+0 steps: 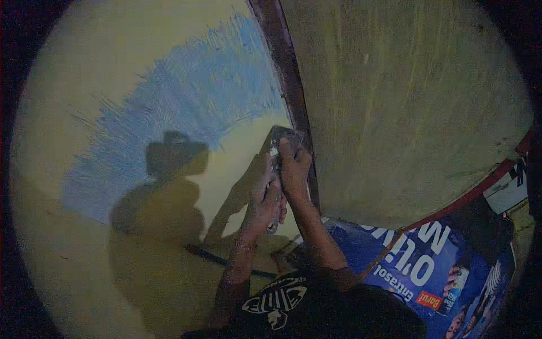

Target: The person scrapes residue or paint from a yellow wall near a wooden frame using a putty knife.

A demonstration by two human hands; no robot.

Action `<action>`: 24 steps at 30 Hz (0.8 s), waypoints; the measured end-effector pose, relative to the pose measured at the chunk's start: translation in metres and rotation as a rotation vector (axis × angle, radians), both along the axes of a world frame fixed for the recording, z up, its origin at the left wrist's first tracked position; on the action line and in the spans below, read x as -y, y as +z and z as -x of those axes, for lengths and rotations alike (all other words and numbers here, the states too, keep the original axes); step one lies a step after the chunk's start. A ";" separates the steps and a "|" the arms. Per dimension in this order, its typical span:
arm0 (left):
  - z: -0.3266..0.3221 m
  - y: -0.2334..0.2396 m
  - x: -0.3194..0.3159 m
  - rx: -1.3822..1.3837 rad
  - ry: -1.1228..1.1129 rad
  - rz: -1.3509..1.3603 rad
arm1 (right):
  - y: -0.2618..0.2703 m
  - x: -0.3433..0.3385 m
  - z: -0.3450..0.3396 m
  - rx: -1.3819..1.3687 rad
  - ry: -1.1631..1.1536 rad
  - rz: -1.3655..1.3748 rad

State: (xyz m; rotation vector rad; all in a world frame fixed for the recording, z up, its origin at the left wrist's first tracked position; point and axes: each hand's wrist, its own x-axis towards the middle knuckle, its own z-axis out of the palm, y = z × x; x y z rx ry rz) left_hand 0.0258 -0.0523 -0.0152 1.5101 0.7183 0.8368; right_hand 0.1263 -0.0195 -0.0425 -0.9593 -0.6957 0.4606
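A long, dark hand tool (276, 146) lies against the cream-coloured surface, close to a dark vertical strip (288, 63). My right hand (294, 163) grips its upper end, with the thumb pressed along the tool's face. Lower down, my left hand (266, 199) is wrapped around the handle, whose end shows a hole. The exact kind of tool cannot be told in this dim light. Left of both hands, a ragged-edged blue patch (182, 93) covers part of the cream surface (106, 38), with many fine strokes along its border.
Right of the strip is a streaked, dull greenish panel (406, 106) with a reddish lower edge (474, 186). A blue printed banner (360, 250) bearing writing and pictures lies at lower right. My shadow (156, 220) falls on the cream surface. A dark bar (224, 260) crosses near my left forearm.
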 end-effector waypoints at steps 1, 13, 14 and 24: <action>0.004 0.004 -0.005 -0.084 0.036 -0.139 | 0.009 -0.001 0.004 -0.011 0.021 -0.009; -0.006 0.018 0.005 -0.206 0.046 -0.096 | 0.011 -0.004 -0.004 -0.059 0.016 0.017; -0.006 0.017 0.005 -0.141 0.019 0.004 | 0.023 0.005 -0.005 -0.067 0.014 0.149; -0.007 0.012 -0.002 -0.133 0.039 -0.106 | 0.023 0.002 -0.001 -0.036 0.018 0.136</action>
